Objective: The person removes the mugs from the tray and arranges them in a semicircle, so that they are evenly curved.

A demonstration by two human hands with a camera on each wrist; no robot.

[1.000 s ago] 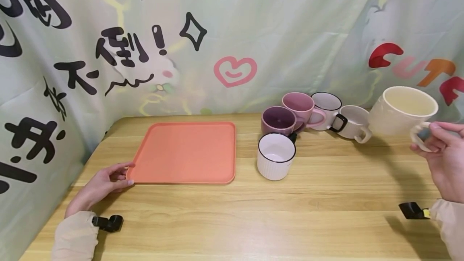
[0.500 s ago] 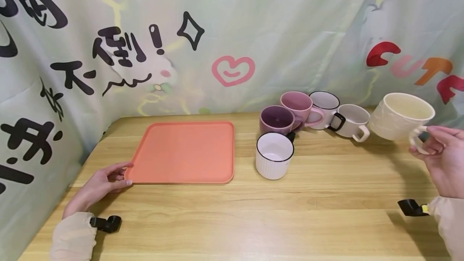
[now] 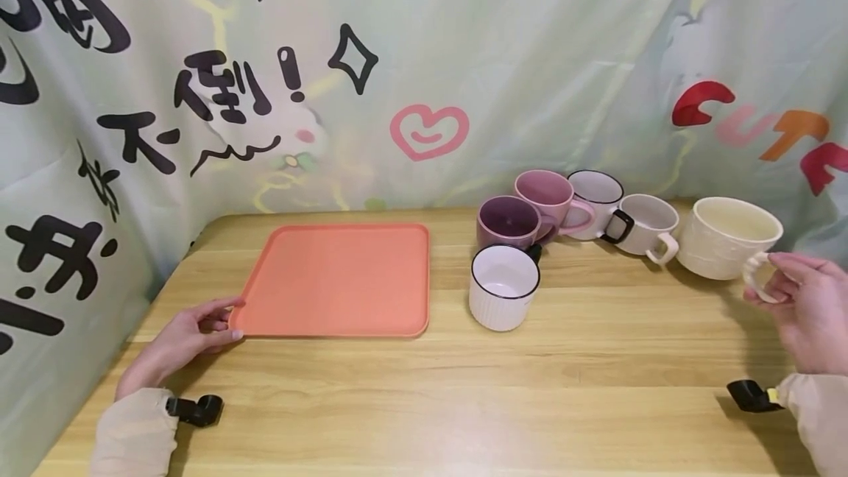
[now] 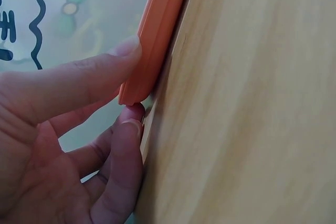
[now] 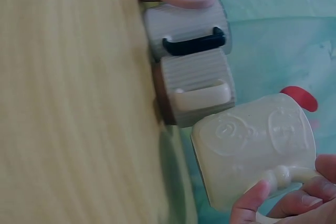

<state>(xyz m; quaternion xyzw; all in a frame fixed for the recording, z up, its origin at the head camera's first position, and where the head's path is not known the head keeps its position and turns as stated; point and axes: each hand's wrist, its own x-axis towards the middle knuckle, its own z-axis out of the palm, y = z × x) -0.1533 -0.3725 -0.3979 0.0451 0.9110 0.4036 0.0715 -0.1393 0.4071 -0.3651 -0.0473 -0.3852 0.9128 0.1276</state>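
My right hand [image 3: 811, 300] pinches the handle of a large cream mug [image 3: 722, 252] with raised patterns, at the right of the wooden table. In the right wrist view the cream mug [image 5: 252, 150] is slightly tilted, its base close over the tabletop. It stands beside a small off-white mug [image 3: 642, 223]. At the other side, my left hand [image 3: 192, 333] holds the near left corner of an orange tray [image 3: 338, 282]. The left wrist view shows the thumb [image 4: 100, 69] against the tray's rim [image 4: 160, 40], with other fingers curled beneath the corner.
Left of the off-white mug are a white mug [image 3: 595, 201] with black handle, a pink mug [image 3: 546, 193] and a purple mug [image 3: 509, 223]. A ribbed white mug [image 3: 503, 293] with black rim stands in front of them. A printed curtain [image 3: 517, 57] hangs behind the table [image 3: 464, 403].
My right hand has lowered the cream mug toward the tabletop, bringing it beside the off-white mug. The left hand and the tray stay in place.
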